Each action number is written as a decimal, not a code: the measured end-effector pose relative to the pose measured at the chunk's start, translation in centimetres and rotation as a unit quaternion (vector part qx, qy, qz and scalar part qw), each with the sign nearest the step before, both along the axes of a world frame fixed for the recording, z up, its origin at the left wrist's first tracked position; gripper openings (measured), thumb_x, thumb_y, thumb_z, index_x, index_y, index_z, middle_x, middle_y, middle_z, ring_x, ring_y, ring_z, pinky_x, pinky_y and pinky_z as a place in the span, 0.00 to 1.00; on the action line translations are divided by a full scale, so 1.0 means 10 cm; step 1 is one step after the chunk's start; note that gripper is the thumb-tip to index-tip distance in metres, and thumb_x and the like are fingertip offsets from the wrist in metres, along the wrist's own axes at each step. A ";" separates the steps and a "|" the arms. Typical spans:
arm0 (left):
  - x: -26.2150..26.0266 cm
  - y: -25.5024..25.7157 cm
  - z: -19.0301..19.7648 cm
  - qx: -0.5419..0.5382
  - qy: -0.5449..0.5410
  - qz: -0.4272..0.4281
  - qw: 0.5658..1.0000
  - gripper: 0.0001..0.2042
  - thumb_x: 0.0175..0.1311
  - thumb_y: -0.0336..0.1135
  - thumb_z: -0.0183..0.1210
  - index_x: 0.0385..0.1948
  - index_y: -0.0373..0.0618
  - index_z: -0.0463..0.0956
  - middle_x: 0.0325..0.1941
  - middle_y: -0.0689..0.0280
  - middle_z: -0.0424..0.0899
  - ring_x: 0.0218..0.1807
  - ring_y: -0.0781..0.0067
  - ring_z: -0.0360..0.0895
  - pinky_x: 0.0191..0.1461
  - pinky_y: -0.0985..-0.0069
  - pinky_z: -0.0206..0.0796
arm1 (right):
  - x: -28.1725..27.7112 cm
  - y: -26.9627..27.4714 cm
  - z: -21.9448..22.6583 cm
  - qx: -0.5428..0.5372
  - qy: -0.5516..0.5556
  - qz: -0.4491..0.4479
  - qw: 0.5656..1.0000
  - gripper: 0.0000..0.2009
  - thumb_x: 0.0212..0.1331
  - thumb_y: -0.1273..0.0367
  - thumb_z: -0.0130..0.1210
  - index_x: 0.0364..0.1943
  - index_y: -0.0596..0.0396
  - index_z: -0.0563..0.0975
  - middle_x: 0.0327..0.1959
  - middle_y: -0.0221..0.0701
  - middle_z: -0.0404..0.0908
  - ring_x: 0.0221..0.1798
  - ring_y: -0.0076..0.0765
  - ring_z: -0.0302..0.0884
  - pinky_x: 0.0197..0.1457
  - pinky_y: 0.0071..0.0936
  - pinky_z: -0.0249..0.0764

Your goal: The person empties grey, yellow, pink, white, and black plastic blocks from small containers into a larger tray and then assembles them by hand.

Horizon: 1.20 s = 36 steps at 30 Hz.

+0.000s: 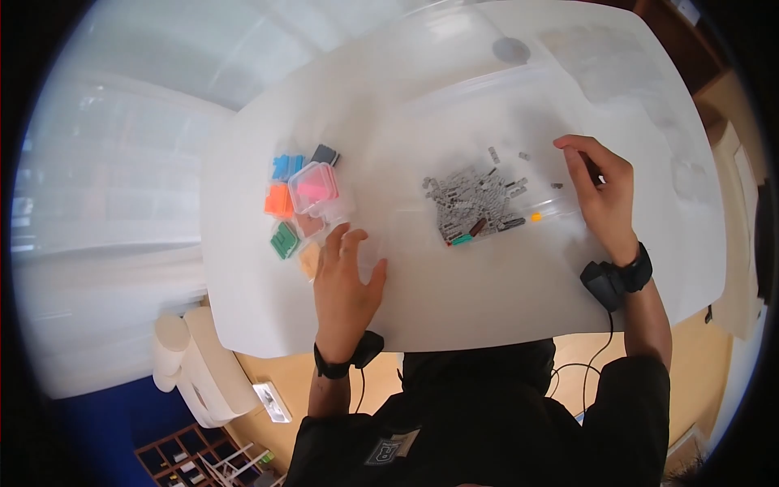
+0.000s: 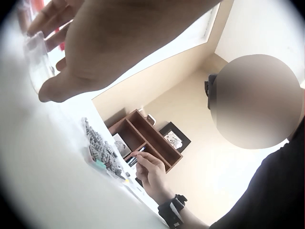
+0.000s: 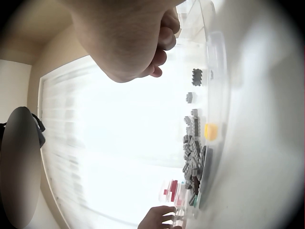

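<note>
My left hand (image 1: 347,288) grips a clear box (image 2: 39,62) between fingertips and thumb, beside small clear boxes with coloured pieces, one of them pink (image 1: 315,185). My right hand (image 1: 604,191) hovers past the right end of a clear tray (image 3: 217,90), index fingertip and thumb close together and the other fingers curled. Whether anything small is between them cannot be seen. Many grey bricks (image 1: 471,199) lie heaped in the tray, with a few loose ones and a yellow piece (image 3: 211,131) near its right end.
The white table (image 1: 454,300) fills most of the head view. Blue (image 1: 288,166), orange (image 1: 277,200) and green (image 1: 284,240) pieces sit in boxes at the left. A round grey spot (image 1: 511,50) shows near the far edge.
</note>
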State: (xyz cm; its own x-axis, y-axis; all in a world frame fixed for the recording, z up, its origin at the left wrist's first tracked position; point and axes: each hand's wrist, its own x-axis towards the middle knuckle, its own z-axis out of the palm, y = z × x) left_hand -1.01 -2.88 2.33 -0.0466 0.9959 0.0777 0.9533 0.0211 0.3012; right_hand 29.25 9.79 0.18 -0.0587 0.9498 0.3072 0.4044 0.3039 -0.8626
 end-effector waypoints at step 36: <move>0.39 -0.19 0.17 -0.161 -0.318 -0.184 0.916 0.35 0.45 0.40 0.70 0.57 0.38 0.67 0.42 0.58 0.80 0.41 0.66 0.76 0.44 0.74 0.66 | -0.54 -1.29 0.14 0.060 -0.093 0.297 0.948 0.26 0.51 0.65 0.64 0.56 0.47 0.71 0.57 0.42 0.68 0.54 0.49 0.74 0.52 0.36 0.75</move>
